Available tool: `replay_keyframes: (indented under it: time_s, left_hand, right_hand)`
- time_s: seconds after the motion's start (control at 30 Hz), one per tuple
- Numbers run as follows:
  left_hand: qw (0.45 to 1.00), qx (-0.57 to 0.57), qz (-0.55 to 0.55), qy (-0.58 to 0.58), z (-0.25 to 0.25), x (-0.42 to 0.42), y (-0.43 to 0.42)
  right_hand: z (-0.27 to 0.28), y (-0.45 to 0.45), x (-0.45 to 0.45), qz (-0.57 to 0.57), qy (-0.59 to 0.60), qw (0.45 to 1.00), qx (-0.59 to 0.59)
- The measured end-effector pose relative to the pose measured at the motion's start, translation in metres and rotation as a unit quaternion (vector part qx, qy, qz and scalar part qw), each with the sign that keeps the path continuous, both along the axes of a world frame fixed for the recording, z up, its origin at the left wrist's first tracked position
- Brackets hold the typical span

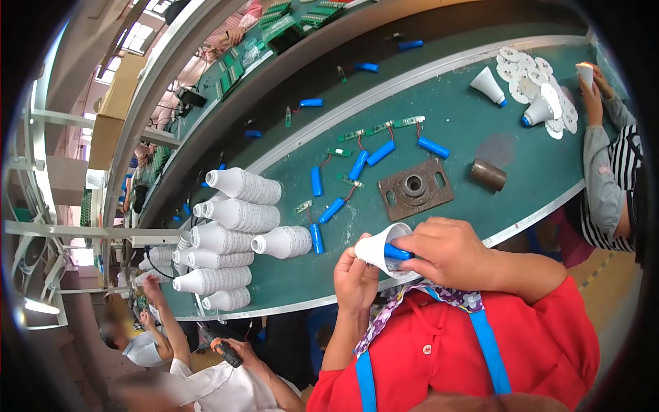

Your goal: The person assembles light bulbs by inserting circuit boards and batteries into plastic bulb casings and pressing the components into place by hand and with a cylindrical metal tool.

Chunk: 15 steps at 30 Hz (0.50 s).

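White cone (pixel 369 249) is held at green workbench (pixel 494 206) beside dark belt (pixel 316 84).

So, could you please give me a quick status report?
Left hand holding white cone. Right hand gripping blue battery inside cone's open end. Metal block on table beyond, seemingly not blocking.

Green bench (pixel 449 99) with stacked white cones (pixel 237 214), blue cylinders (pixel 382 153)

the white plastic cone (pixel 370 251) hides the far end of the blue cylindrical battery (pixel 396 253); a white-shirted co-worker's head (pixel 147 390) is blurred; details on the thin white round discs (pixel 530 89) are too small to read.
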<state>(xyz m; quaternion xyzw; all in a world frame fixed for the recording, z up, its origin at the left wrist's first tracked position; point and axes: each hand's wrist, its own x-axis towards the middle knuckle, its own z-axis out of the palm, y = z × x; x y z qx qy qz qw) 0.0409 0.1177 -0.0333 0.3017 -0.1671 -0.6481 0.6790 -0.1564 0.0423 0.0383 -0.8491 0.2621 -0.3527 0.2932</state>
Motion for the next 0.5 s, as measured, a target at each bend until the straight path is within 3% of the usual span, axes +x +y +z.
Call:
replay_keyframes:
  time_s: [0.2, 0.5]
  left_hand:
    - [1.0, 0.019, -0.002, 0.013, -0.005, 0.004, -0.003]
    - [0.996, 0.063, 0.027, 0.052, -0.015, 0.008, 0.0]
  right_hand:
    - [0.01, 0.002, 0.015, -0.056, 0.046, 0.993, -0.093]
    - [0.0, -0.001, 0.021, -0.023, 0.056, 0.997, -0.056]
